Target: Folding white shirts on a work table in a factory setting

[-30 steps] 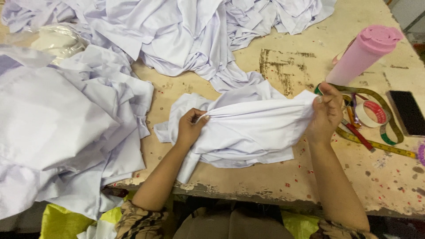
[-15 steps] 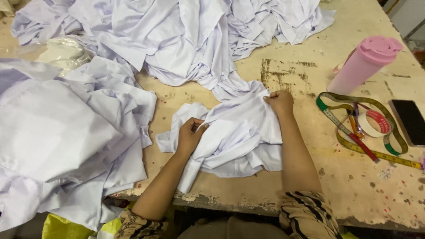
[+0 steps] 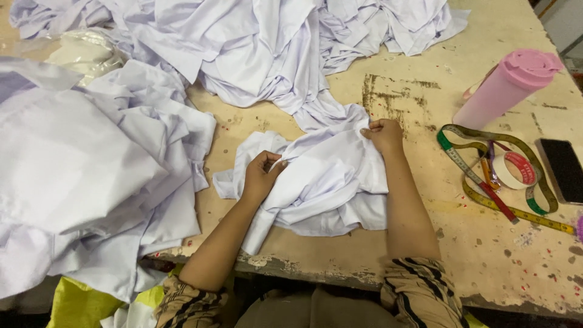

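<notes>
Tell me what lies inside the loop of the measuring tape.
Inside the measuring tape loop lie a roll of adhesive tape and what looks like a red-handled tool across it. What is under the roll cannot be seen.

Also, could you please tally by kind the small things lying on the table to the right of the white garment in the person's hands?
Pink tumbler: 1
Measuring tape: 1
Roll of tape: 1
Black phone: 1
Red-handled tool, kind unclear: 1
Total: 5
The left hand and the right hand both grip the white garment.
</notes>
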